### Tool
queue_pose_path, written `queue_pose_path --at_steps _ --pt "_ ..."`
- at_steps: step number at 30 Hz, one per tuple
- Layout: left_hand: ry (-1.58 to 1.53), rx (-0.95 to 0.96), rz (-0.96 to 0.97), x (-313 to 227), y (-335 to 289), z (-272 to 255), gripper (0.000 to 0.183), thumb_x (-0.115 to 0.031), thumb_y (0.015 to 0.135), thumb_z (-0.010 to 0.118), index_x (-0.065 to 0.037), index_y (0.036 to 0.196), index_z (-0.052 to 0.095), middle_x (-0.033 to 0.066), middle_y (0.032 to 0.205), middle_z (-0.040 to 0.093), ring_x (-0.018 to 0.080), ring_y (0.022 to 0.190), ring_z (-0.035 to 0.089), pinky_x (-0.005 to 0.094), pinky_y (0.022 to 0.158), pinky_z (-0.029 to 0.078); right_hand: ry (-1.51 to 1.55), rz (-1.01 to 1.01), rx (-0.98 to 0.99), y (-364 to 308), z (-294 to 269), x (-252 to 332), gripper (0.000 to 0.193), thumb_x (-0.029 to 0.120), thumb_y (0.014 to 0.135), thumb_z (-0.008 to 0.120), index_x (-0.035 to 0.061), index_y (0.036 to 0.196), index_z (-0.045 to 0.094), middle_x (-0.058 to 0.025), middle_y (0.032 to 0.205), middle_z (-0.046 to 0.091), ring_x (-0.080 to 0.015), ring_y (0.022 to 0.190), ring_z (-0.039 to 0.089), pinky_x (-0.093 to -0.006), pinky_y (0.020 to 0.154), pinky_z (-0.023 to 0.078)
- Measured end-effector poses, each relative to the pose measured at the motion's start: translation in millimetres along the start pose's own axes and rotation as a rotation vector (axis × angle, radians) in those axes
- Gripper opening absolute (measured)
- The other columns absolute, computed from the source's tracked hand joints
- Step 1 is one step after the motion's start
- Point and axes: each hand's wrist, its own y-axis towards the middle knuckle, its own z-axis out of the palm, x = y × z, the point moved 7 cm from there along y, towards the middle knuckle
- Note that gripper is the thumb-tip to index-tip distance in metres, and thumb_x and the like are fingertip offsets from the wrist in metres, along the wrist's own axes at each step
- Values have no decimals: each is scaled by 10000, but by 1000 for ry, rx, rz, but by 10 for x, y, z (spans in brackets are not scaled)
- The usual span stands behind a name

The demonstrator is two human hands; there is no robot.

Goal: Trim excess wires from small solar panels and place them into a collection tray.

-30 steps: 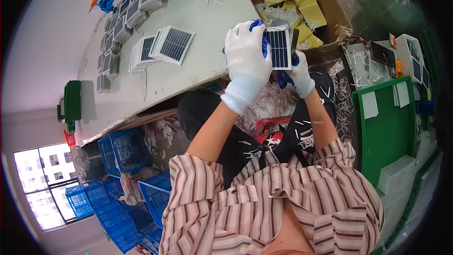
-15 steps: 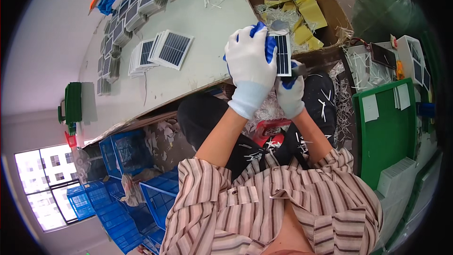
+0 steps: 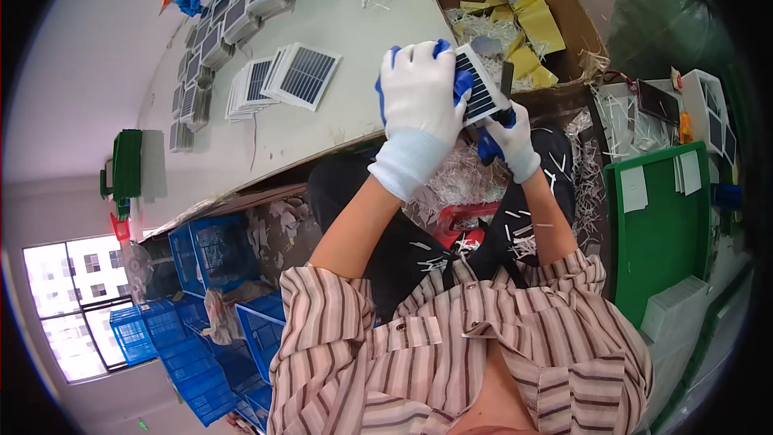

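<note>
My left hand [image 3: 419, 84], in a white glove with blue coating, is closed on a small solar panel [image 3: 478, 89]. The panel has dark cells and a white border, and it is tilted above my lap, in front of the table edge. My right hand [image 3: 513, 143], gloved the same way, is closed around a dark tool with a flat, narrow blade [image 3: 506, 79]. The blade points up beside the panel's right edge; its handle is mostly hidden in the glove. I cannot tell whether the blade touches the panel.
On the table [image 3: 354, 72] lie a fanned group of panels [image 3: 306, 76] and several panel stacks [image 3: 241, 20]. A cardboard box [image 3: 568, 16] holds white strips and yellow pieces. A green tray [image 3: 664, 225] stands right, blue crates [image 3: 213, 254] lower left. White strips litter my trousers.
The panel has turned from nearly upright to slanted. My right hand has moved slightly right and down, and the tool's blade now points up. My left hand has shifted slightly left.
</note>
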Motion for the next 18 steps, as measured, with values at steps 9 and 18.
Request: queue_pose_path --at_steps 9,18 --pt "-284 -257 23 -66 -64 93 355 1 691 609 -61 1040 622 138 1082 586 346 1033 523 439 921 403 120 78 136 -232 257 124 174 105 713 703 -9 816 622 -77 699 637 -102 587 553 -268 569 467" --pt "-133 -250 -76 -86 -30 105 370 -93 718 628 -60 1085 602 143 1091 562 341 1046 498 444 908 396 -279 -116 -272 -310 109 -45 408 42 765 691 27 1101 460 -45 896 641 -168 755 624 -298 682 516"
